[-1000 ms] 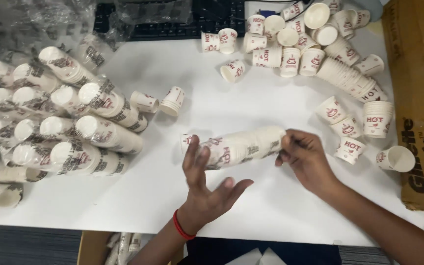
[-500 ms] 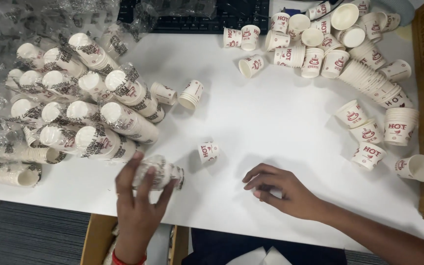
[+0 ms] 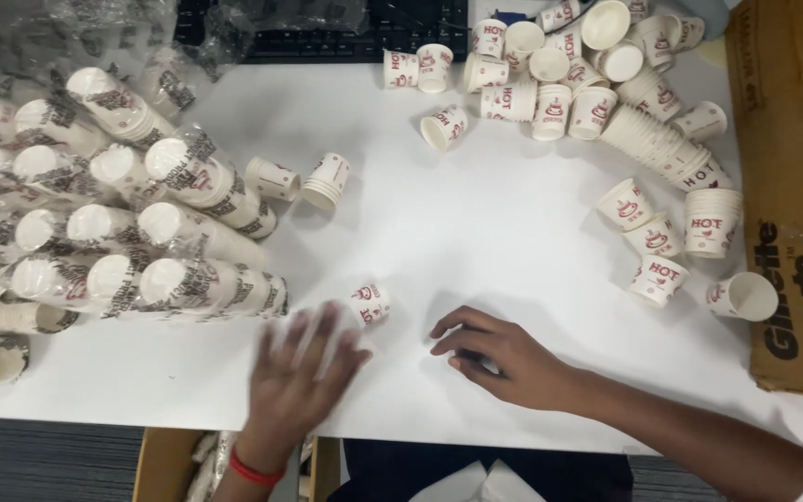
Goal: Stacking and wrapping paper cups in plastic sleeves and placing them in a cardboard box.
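Note:
My left hand (image 3: 297, 374) hovers blurred over the white table (image 3: 476, 232) near its front edge, fingers spread and holding nothing. Just beyond its fingertips lies a wrapped stack of paper cups (image 3: 211, 286), the nearest of a pile of such stacks (image 3: 95, 214) on the left. A single small paper cup with red print (image 3: 370, 304) lies on its side between my hands. My right hand (image 3: 506, 358) rests on the table with bent fingertips down, nothing in it.
Several loose and nested paper cups (image 3: 569, 84) are scattered at the back right. A brown cardboard box (image 3: 792, 186) stands along the right edge. A black keyboard (image 3: 355, 33) lies at the back. Two short cup stacks (image 3: 304, 178) lie mid-left.
The stack of cups that both hands held mid-table went left to the pile. My left hand has let it go and drawn back. One small cup stayed behind.

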